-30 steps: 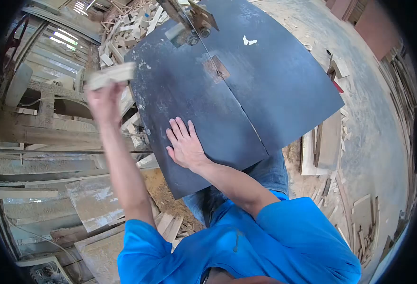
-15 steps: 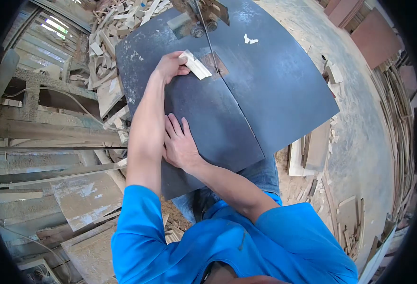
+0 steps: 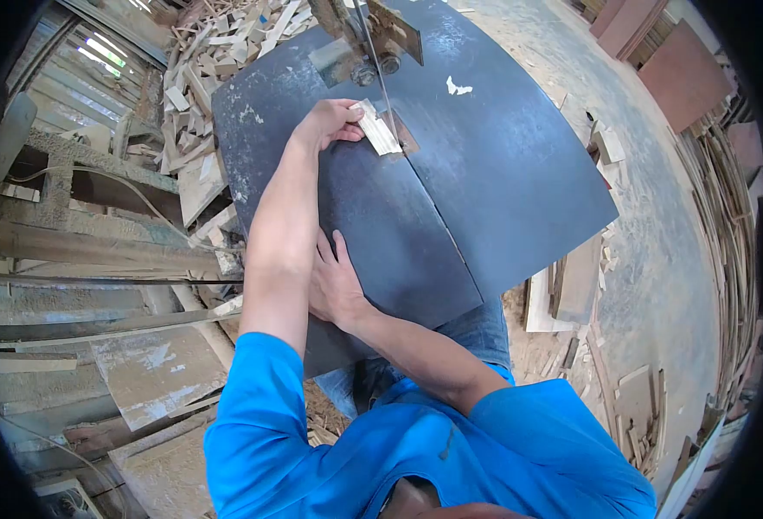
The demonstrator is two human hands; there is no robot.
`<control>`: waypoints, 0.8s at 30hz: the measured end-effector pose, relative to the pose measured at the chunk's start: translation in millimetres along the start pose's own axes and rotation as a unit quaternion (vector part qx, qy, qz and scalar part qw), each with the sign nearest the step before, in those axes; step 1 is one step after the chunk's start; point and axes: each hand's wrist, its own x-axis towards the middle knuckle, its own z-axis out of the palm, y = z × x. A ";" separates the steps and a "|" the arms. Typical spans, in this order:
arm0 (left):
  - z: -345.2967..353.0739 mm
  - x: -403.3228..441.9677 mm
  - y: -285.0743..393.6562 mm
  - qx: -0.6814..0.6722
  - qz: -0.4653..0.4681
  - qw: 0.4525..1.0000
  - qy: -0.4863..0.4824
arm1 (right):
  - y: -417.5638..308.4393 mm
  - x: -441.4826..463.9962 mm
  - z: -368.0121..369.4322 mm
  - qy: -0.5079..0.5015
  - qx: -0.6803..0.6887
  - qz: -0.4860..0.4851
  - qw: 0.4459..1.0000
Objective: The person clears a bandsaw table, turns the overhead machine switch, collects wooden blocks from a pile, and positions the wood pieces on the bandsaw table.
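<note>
My left hand (image 3: 334, 124) is closed on the end of a small pale wood block (image 3: 378, 130), which lies on the dark saw table (image 3: 511, 173). The block's right side is close beside the upright bandsaw blade (image 3: 388, 99); whether they touch I cannot tell. Below, partly hidden by my left forearm, my right hand (image 3: 336, 284) rests flat on the table with fingers spread and nothing in it. A long slot (image 3: 442, 212) runs from the blade to the table's near edge.
Above the table hangs the metal blade guide (image 3: 373, 48). A white scrap (image 3: 458, 86) lies on the table's far part. Wood offcuts (image 3: 204, 95) are heaped at the left. Boards (image 3: 563, 277) lie beyond the right edge, and stacked strips (image 3: 719, 233) line the far right.
My left hand has moved right with the wood block, bringing it up beside the blade. My right hand has stayed low on the table, now more covered by my left forearm.
</note>
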 end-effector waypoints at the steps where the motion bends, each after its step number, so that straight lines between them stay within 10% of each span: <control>1: -0.3 1.0 0.3 0.000 -0.001 1.000 0.001 | 0.5 -0.2 0.4 -0.004 -0.002 -0.002 1.000; 19: 4.1 5.2 5.9 0.014 -0.009 1.000 -0.005 | -0.4 -0.1 0.4 -0.012 -0.009 -0.001 1.000; 24: -12.9 5.4 -16.1 -0.157 0.015 0.987 -0.026 | 0.0 0.2 -1.3 0.003 -0.004 -0.002 1.000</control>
